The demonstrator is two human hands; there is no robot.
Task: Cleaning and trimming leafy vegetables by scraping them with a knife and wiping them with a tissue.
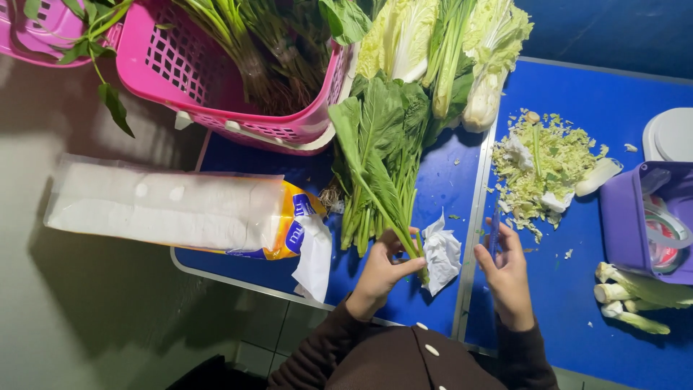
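1. A pack of tissues (pixel 166 213) overhung the blue table's (pixel 577 94) left edge; a nudge could have tipped it off.
2. The left hand (pixel 379 271) pinched a leafy stalk (pixel 386 195) near the front edge.
3. The right hand (pixel 509 271) gripped a knife (pixel 494 242); chopped cabbage (pixel 541 162) left little free room.

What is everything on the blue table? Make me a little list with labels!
left hand: pinching the stems of a leafy green bunch
right hand: holding a thin dark thing, too blurred to name
between hands: crumpled white tissue
chopped pile: pale green shreds on the blue table
pink basket: full of greens
tissue pack: lying at the left
purple tub: at the right
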